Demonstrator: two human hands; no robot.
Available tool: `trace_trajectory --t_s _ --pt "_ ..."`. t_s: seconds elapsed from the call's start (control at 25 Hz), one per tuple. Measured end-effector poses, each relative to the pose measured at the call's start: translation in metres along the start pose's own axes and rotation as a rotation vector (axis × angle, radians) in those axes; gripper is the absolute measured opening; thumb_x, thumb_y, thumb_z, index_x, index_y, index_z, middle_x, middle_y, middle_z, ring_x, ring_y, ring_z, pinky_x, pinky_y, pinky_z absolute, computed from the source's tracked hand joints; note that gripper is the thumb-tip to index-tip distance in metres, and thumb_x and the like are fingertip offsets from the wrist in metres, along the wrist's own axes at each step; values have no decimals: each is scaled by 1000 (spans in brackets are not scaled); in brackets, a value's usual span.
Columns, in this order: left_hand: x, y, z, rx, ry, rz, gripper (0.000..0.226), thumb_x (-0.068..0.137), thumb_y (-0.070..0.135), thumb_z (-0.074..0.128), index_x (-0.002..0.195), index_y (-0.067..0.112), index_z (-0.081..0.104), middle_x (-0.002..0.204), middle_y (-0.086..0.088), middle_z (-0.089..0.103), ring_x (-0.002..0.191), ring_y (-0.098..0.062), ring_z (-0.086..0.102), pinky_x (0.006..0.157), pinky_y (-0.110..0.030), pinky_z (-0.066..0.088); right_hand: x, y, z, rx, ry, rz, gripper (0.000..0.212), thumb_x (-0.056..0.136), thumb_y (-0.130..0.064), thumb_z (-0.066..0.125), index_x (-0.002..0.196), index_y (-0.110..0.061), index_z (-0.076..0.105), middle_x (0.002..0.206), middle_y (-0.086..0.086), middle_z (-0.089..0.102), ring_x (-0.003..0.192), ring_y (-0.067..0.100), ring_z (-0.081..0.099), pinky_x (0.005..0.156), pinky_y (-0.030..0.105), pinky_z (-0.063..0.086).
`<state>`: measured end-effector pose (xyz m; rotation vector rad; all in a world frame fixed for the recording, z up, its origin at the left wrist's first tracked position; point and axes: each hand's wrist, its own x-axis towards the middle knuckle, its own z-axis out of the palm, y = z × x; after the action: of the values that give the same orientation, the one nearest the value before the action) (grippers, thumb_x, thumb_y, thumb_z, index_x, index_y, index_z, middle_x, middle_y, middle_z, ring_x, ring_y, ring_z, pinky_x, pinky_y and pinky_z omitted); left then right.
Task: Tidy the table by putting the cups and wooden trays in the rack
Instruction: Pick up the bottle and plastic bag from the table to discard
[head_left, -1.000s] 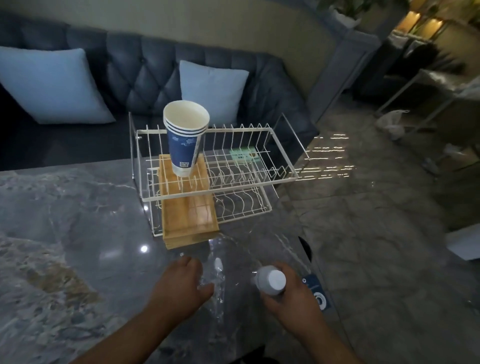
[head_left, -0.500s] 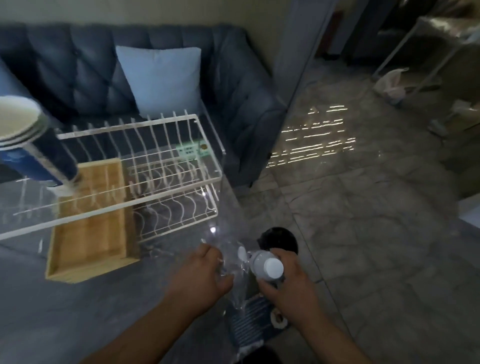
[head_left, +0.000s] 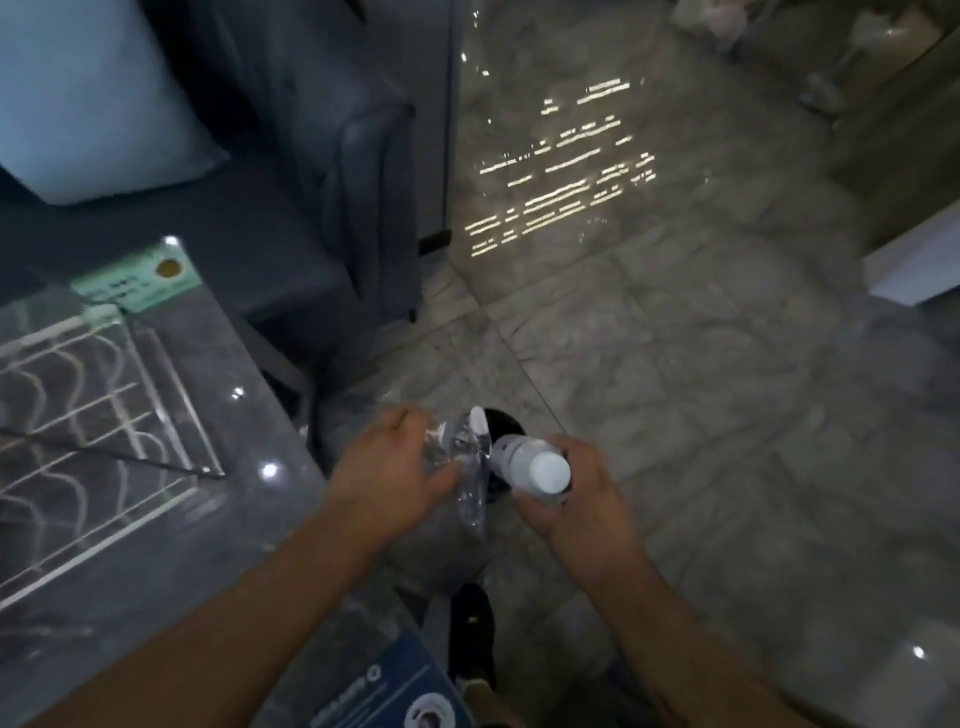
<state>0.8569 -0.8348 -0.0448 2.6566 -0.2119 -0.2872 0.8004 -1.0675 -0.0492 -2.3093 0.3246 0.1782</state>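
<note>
Holding a white cylindrical plastic bottle (head_left: 535, 470) past the table's right edge, the right hand (head_left: 576, 506) has its fingers (head_left: 530, 512) wrapped around the bottle's body, the round white end turned toward the camera. Just to its left, the left hand (head_left: 387, 470) has its fingers closed on a crumpled piece of clear plastic film (head_left: 467, 467), which hangs between the two hands and nearly touches the bottle. Both hands are out over the pale marbled tile floor (head_left: 675, 364), above a dark round opening (head_left: 501, 423) that shows behind the film; what it belongs to cannot be told.

The white wire dish rack (head_left: 93, 441) sits on the grey marble table (head_left: 249, 519) at the left, well apart from the hands; only its right end is in view, blurred, and the part that shows holds no cups or wooden trays. A green and white label (head_left: 137, 283) lies at the rack's far corner. At the near edge of the table lies a dark blue printed card (head_left: 384, 696). Beyond the table stands a dark blue upholstered sofa (head_left: 311, 156) with a light blue cushion (head_left: 88, 98) on it. A black shoe (head_left: 472, 629) shows on the floor between the forearms.
</note>
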Motion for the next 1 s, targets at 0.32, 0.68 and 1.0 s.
trace_trajectory --t_s 0.32,0.68,1.0 --pt "99 2 139 168 -285 37 56 81 56 69 120 17 58 123 -8 58 110 -28 59 82 -37 45 78 120 72 -50 -34 132 65 75 -36 83 131 -23 53 124 1 57 106 25 60 83 37 51" --pt "173 -26 267 229 -449 80 66 81 47 76 133 14 54 137 -13 53 113 -34 60 92 -41 51 128 221 155 -75 0 269 61 75 -39 81 125 -19 52 116 5 62 98 27 64 77 41 57" --pt "197 -65 333 292 -533 166 73 75 41 83 134 12 51 142 -14 47 118 -35 58 96 -42 49 159 267 209 -86 18 377 57 71 -50 76 115 -27 47 108 2 64 90 25 66 74 41 58"
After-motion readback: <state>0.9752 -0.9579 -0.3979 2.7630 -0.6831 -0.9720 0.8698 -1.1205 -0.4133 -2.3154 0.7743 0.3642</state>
